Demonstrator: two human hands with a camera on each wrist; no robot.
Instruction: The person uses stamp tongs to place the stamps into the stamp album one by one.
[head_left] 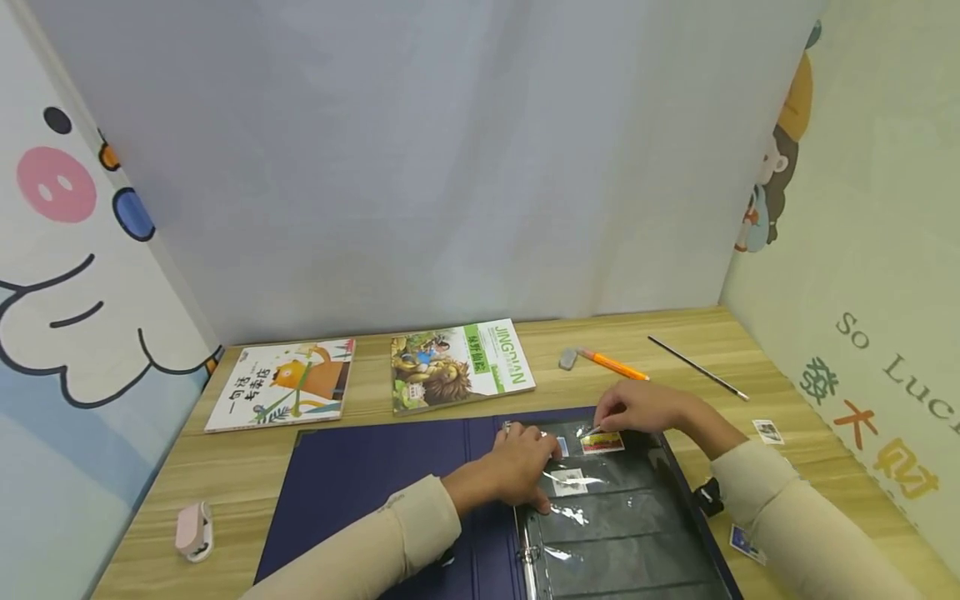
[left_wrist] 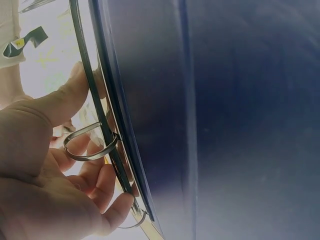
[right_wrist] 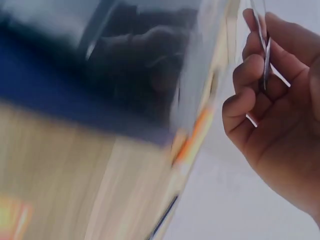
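Note:
A stamp album with a dark blue cover [head_left: 375, 483] lies spread on the table, its black page [head_left: 622, 546] crossed by clear strips. My right hand [head_left: 637, 407] pinches tweezers [right_wrist: 265, 55] between thumb and fingers; their tips meet a red and yellow stamp [head_left: 603, 443] at the page's top row. Lower left of it sits a pale stamp [head_left: 568, 482]. A bluish stamp [head_left: 563, 447] is partly covered by my left hand [head_left: 517, 467], which rests on the page's left edge with fingers spread, beside the metal rings [left_wrist: 90, 156].
Loose stamps [head_left: 768, 431] lie right of the album, one [head_left: 746, 543] near my right sleeve. Behind are two picture books [head_left: 281, 385], [head_left: 461, 367], a grey eraser [head_left: 567, 359], an orange pen [head_left: 617, 365] and a thin dark rod [head_left: 697, 367]. A pink gadget [head_left: 192, 530] stands at left.

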